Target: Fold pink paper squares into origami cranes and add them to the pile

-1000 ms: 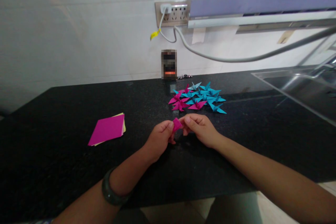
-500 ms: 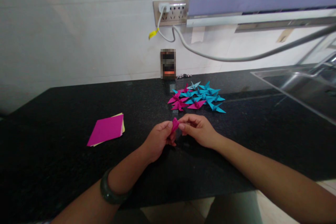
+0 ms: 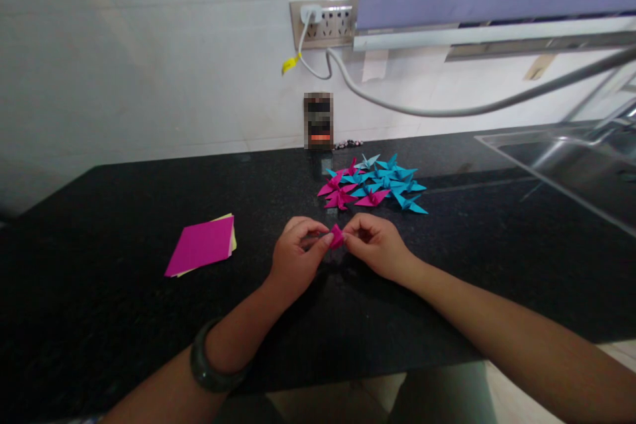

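Observation:
A small folded piece of magenta paper (image 3: 336, 236) is held just above the dark countertop, between my two hands. My left hand (image 3: 301, 252) pinches its left side with thumb and fingertips. On the other side, my right hand (image 3: 375, 242) grips the right edge between thumb and index finger, its other fingers curled. The exact folds are too small to make out. Beyond my hands lies a group of folded paper cranes, with magenta ones (image 3: 340, 197) on the left and blue ones (image 3: 385, 182) on the right.
A stack of square paper (image 3: 201, 245), magenta on top with yellow below, lies on the black countertop (image 3: 124, 318) to the left. A metal sink (image 3: 571, 165) is set in at the right. A small blurred-out object (image 3: 318, 120) leans on the wall below the socket panel (image 3: 322, 24).
My left hand has shifted its grip, with its fingers now raised and pinching the paper from the left. The magenta paper has moved slightly to the right.

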`<action>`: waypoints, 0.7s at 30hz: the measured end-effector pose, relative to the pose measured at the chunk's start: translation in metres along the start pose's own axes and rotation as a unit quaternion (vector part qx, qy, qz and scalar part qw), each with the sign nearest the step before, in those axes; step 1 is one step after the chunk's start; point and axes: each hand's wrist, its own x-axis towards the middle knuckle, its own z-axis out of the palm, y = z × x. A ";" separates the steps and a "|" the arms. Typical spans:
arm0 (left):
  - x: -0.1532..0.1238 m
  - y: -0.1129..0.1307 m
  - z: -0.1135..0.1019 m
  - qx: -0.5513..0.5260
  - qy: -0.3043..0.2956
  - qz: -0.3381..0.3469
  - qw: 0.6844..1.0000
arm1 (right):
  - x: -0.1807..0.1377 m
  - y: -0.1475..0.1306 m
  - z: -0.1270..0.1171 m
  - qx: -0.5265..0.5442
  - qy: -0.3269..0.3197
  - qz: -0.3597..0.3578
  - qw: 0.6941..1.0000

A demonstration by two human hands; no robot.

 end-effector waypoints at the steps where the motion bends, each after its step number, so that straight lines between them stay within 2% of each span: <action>1: -0.001 0.000 0.000 0.006 -0.008 0.020 1.000 | 0.000 0.000 -0.001 -0.035 0.007 -0.020 0.999; 4: -0.002 -0.002 0.000 0.022 -0.055 0.048 0.997 | 0.001 -0.002 -0.003 -0.100 0.017 -0.071 0.992; 6: -0.003 -0.005 0.000 0.046 -0.063 0.062 0.995 | 0.001 -0.002 -0.004 -0.114 0.013 -0.101 0.988; 13: 0.000 -0.005 0.000 0.118 -0.031 0.153 0.981 | 0.001 -0.003 -0.005 -0.102 -0.018 -0.173 0.979; 15: 0.000 -0.004 -0.001 0.110 -0.028 0.161 0.980 | 0.001 -0.003 -0.005 -0.098 -0.021 -0.177 0.979; 19: 0.000 -0.005 -0.002 0.087 -0.030 0.156 0.983 | 0.000 -0.001 -0.004 -0.092 0.007 -0.134 0.987; 21: 0.001 -0.006 -0.002 0.081 -0.030 0.153 0.984 | 0.000 0.000 -0.004 -0.098 0.012 -0.143 0.985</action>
